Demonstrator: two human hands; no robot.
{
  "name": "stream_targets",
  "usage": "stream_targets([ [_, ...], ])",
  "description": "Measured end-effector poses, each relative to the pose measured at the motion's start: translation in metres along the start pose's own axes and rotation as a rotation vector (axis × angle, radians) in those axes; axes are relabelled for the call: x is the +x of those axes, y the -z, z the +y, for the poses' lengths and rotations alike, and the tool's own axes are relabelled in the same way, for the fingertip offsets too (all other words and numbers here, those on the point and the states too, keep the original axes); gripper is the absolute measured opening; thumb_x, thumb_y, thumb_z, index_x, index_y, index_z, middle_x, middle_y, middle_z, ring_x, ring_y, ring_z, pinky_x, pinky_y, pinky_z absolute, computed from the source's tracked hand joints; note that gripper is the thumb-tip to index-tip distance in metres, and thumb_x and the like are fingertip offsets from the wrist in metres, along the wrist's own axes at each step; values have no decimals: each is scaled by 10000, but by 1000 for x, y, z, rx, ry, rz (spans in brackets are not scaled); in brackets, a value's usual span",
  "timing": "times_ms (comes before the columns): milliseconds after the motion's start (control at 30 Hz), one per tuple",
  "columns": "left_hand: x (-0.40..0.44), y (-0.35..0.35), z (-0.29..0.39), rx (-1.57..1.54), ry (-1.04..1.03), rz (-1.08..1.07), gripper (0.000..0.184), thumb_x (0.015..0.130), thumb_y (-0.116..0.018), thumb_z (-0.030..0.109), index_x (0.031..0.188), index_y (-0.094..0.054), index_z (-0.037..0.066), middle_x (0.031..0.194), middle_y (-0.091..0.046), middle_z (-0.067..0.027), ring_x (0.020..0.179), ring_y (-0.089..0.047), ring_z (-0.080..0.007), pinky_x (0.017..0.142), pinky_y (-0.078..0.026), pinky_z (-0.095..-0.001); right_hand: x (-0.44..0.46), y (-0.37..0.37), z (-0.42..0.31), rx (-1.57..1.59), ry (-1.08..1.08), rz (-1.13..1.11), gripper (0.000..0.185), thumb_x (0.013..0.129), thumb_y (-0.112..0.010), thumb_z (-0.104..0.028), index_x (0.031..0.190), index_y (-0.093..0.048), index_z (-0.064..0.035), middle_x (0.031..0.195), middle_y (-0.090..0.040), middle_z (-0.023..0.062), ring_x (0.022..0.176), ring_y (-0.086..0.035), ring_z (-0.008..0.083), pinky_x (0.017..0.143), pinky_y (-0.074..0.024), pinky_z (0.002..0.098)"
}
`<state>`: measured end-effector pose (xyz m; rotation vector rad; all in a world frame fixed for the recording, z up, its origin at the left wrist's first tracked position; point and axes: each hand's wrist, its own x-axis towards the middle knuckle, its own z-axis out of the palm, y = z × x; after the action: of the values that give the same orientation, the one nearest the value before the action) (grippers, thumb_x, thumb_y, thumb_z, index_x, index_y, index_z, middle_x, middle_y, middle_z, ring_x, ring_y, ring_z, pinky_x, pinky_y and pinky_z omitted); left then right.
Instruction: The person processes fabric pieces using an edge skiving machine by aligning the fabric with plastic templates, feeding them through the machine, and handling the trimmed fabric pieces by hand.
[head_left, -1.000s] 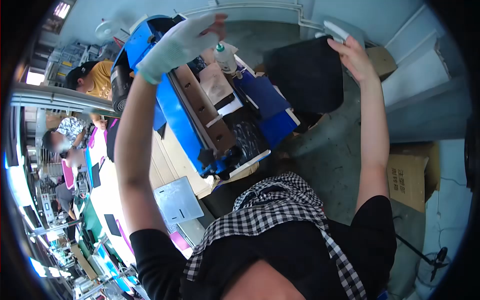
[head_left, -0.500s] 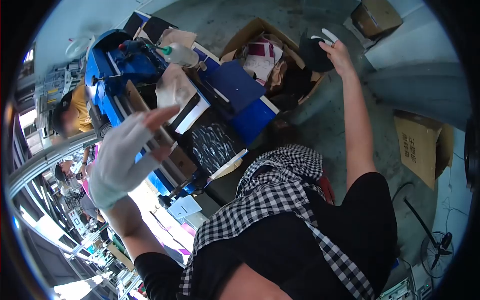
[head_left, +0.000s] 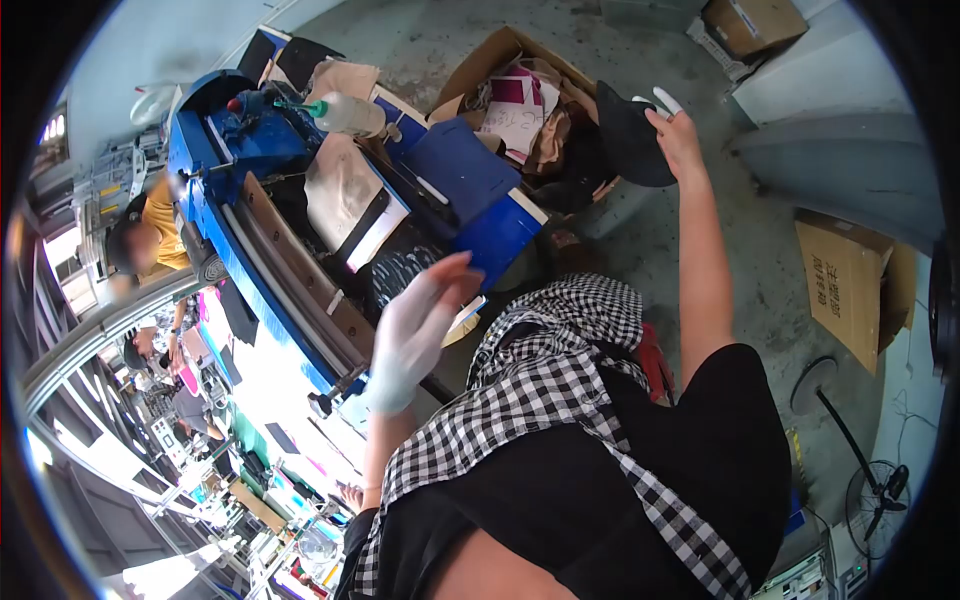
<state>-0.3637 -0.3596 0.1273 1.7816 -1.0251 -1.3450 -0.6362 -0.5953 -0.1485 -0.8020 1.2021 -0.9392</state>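
My left hand [head_left: 415,330], in a white glove with bare fingertips, hovers over the bench beside a crinkled black sheet [head_left: 405,270]. Its fingers are stretched out, slightly blurred, and nothing shows in them. Out at the right, my right hand [head_left: 680,145] wears white finger covers and pinches a thin black flat piece [head_left: 632,140] with a rounded edge. That piece hangs beside the rim of an open cardboard box [head_left: 470,75], which contains brown scraps and a white-and-magenta printed sheet [head_left: 520,125].
A blue machine [head_left: 215,130] with a long metal bar borders the bench. On it are a squeeze bottle [head_left: 345,114] with a green cap and a dark blue sheet [head_left: 455,165]. More cartons [head_left: 840,285] and a fan [head_left: 880,500] stand rightward. Other people work at far left.
My left hand has moved right and down, from above the machine's bar to the black sheet. My right hand, still holding the black piece, has shifted slightly downward.
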Motion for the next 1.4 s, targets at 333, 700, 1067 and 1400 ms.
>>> stream_targets([
  [333, 165, -72, -146, 923, -369, 61, 263, 815, -476, 107, 1056, -551, 33, 814, -626, -151, 814, -596, -322, 710, -483, -396, -37, -2, -3, 144, 24, -25, 496, 815, -594, -35, 1278, -415, -32, 993, -616, 19, 670, -472, 15, 541, -346, 160],
  [700, 290, -72, -237, 1601, -295, -500, 191, 790, -458, 178, 866, -590, 62, 840, -642, -162, 807, -629, -315, 705, -488, -415, -85, 53, 54, 226, 17, 122, 500, 845, -563, -53, 1305, -370, -30, 1061, -607, 74, 852, -560, 69, 707, -428, 198],
  [1067, 330, -13, -197, 1484, -331, -645, 284, 810, -443, 144, 1072, -551, 121, 877, -627, -177, 849, -593, -350, 738, -455, -436, -104, 74, 64, 250, -35, 177, 503, 842, -574, -56, 1302, -374, -18, 1027, -609, 76, 901, -580, 101, 762, -458, 225],
  [1400, 327, -10, -201, 1361, -516, -540, 302, 836, -450, 285, 1070, -554, 126, 951, -619, -122, 939, -560, -334, 790, -440, -431, -77, 29, 47, 289, -50, 119, 467, 834, -582, -65, 1259, -405, 9, 1073, -592, 79, 928, -576, 118, 813, -447, 253],
])
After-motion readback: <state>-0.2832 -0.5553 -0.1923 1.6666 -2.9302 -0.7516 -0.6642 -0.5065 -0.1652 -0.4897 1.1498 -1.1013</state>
